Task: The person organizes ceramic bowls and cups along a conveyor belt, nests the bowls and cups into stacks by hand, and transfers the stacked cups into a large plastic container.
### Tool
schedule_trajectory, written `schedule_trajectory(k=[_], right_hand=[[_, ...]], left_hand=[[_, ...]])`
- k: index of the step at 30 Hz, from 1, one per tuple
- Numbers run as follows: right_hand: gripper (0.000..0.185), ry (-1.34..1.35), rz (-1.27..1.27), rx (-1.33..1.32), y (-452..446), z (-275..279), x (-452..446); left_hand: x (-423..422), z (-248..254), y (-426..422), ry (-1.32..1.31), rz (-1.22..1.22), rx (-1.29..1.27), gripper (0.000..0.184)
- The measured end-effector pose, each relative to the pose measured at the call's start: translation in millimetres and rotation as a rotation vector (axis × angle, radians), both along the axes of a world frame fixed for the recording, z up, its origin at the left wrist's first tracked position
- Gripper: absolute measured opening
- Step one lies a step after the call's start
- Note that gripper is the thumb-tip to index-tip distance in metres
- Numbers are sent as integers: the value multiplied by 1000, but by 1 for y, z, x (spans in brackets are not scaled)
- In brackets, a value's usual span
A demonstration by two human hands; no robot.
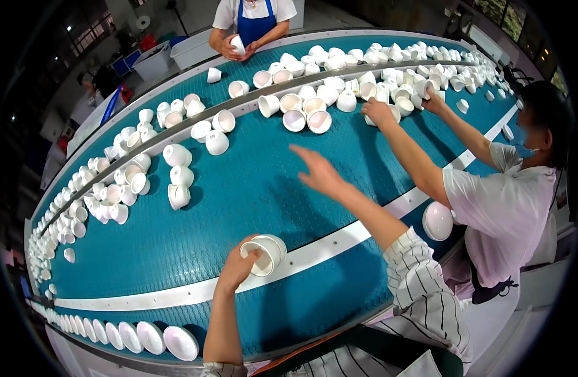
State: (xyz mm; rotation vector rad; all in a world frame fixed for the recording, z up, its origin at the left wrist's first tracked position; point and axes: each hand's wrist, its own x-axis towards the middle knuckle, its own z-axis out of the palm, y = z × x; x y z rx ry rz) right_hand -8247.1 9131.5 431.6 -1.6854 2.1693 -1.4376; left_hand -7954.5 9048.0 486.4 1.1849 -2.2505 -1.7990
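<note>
My left hand [237, 269] is closed round white cups [262, 256], seemingly two nested together, with the thumb inside the nearer rim. It holds them above the white divider strip [339, 240]. My right hand [321, 174] hovers over the teal conveyor belt [251, 182] with its fingers stretched out and nothing in them. Just beyond its fingertips stand several white cups, the closest one [319, 122] with its mouth facing me. Further left on the belt, a loose column of white cups [181, 176] lies tipped on its sides.
A co-worker in a white shirt [502, 207] handles cups on my right. Across the belt, a person in a blue apron [257, 28] holds a cup. White plates [181, 343] stand in a row on the near lane; others [438, 221] stand at right. A metal rail [239, 102] divides the far lanes.
</note>
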Motion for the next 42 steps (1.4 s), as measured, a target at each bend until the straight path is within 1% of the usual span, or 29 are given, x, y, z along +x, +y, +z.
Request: schedule_trajectory(k=[1,3,6,9,10,11,13,14,16,17,18,19,20,22,23,24,25,26,27,28,30,33,35,36,37,38,39,41,42], right_hand=[[68,10,-218,-35,-19,-8,-40],[65,85,-465,22,-47,-5,-108],[61,404,-721,133,-86,-32,-169],[53,612,-545,175,-108,-41,-201],[46,646,-442,276,-116,-48,-211],[55,469,-264,355,-118,-44,-216],[44,470,-185,354,-120,-37,-226],[41,463,-194,349,-116,-41,-231],[35,462,-196,342,-104,-46,-239],[28,468,-230,164,-96,-59,-246],[26,331,-220,66,-93,-68,-258],[26,173,-222,163,-87,-71,-272],[27,149,-287,234,-110,-109,-319],[16,272,-234,-172,-111,-104,-355],[20,359,-211,-354,-112,-101,-375],[24,291,-279,-320,-110,-83,-368],[26,481,-309,-282,-130,-110,-410],[26,485,-296,-140,-135,-91,-396],[26,511,-310,30,-130,-72,-393],[20,478,-233,38,-131,-71,-396],[32,406,-70,49,-148,-79,-393],[40,361,-81,-11,-159,-85,-381],[41,345,-35,111,-145,-55,-343],[42,461,50,12,-150,-64,-347],[42,339,18,29,-149,-71,-347],[41,414,-64,14,-132,-45,-319],[41,432,-8,44,-120,-34,-310],[43,215,-76,95,-125,-34,-292],[44,132,-76,131,-114,-18,-274]], left_hand=[[1,-4,6,18,54,0,43],[4,-20,11,63,96,15,42],[-9,-12,30,61,83,-16,43],[-23,-9,40,72,71,5,43],[-29,-7,44,66,64,13,43],[-34,-12,45,67,72,16,43],[-39,-22,48,64,103,33,43],[-45,-21,52,54,74,-26,42],[-58,-24,56,83,47,12,42],[-63,-23,61,103,71,24,42],[-74,-16,68,70,122,108,42],[-80,-20,72,78,98,67,42],[-82,-29,73,53,84,3,43],[-95,-23,77,75,38,-75,46],[-98,-12,79,121,2,-90,47],[-104,-34,82,156,20,-169,48],[-110,-19,87,150,21,-127,48],[-116,-24,89,160,-3,-114,50],[-114,-8,86,149,13,-36,51],[-117,4,91,128,30,35,51],[-124,26,99,75,30,123,54],[-137,-19,107,172,10,-107,53],[-142,-9,112,153,51,-132,51],[-147,-6,117,147,35,-122,51],[-150,-15,120,212,52,-66,47],[-153,0,123,105,59,-37,45],[-155,1,129,119,76,-51,44],[-156,0,131,209,98,-33,44],[-159,-2,135,216,109,21,44]])
